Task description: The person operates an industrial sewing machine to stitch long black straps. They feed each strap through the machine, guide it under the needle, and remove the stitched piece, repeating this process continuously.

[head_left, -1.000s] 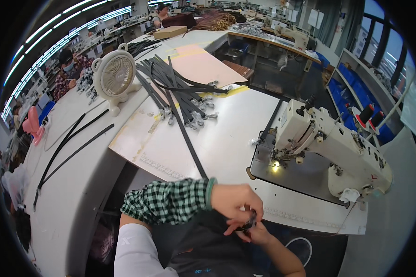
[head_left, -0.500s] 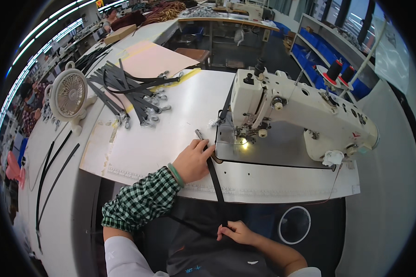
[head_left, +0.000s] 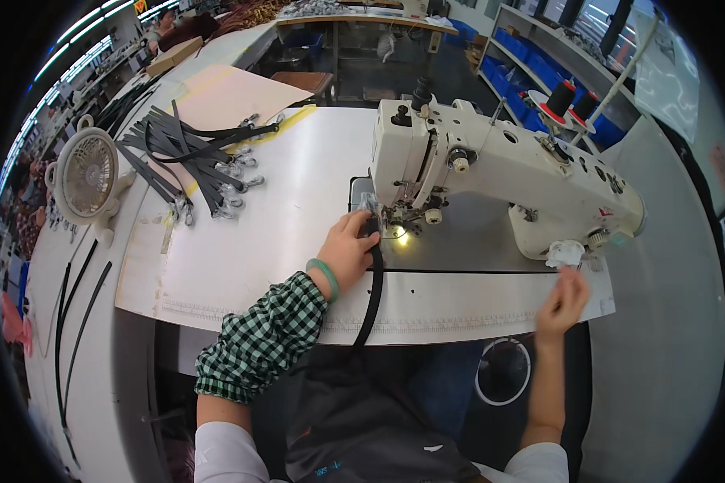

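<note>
My left hand [head_left: 348, 248], below a checked sleeve and green bangle, grips the end of a black strap [head_left: 371, 294] beside the lit needle area [head_left: 401, 229] of the white sewing machine [head_left: 479, 171]. Clear plastic [head_left: 367, 203] covers something at that end. The strap hangs over the table's front edge. My right hand [head_left: 562, 304] is raised, slightly blurred, with fingers loosely curled and apart, holding nothing visible, just below a white wad [head_left: 564, 253] on the machine's base.
A pile of dark straps with metal clasps [head_left: 217, 169] lies back left beside a pink sheet [head_left: 229, 88]. A small fan [head_left: 89, 177] and loose strips stand left. Blue bins [head_left: 515, 72] and thread spools [head_left: 562, 98] are back right.
My left hand has carried the strap's end forward to the needle area. My right hand has left the strap and risen rightward toward the machine's base. The view has shifted.
</note>
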Motion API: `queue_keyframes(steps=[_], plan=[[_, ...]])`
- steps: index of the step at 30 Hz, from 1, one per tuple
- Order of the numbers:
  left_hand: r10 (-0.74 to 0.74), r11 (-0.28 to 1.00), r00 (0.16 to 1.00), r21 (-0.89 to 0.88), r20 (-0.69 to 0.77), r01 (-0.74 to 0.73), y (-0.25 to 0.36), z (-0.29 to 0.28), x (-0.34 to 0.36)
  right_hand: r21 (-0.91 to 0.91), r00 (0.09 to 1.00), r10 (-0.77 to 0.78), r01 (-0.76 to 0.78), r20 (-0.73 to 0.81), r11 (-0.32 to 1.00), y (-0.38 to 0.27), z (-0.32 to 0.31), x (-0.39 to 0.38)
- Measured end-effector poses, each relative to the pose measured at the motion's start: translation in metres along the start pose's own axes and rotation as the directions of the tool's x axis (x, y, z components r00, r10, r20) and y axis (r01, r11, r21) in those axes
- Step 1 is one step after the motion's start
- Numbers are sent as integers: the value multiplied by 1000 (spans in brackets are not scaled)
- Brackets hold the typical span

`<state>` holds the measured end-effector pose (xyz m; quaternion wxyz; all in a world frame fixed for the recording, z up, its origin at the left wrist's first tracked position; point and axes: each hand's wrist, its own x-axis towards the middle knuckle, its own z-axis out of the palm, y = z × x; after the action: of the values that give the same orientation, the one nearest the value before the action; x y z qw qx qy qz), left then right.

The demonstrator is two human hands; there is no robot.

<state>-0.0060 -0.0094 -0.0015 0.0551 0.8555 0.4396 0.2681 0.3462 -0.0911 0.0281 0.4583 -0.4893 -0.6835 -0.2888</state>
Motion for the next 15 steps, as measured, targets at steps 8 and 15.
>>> queue_keyframes(steps=[8,15], plan=[[-11,1000,994,9,-111,12,-1,14,5,348,544,829,-758,-129,551,327,-16,27],[-21,999,991,38,-129,26,-5,12,6,-389,587,754,-647,294,656,351,-24,128]])
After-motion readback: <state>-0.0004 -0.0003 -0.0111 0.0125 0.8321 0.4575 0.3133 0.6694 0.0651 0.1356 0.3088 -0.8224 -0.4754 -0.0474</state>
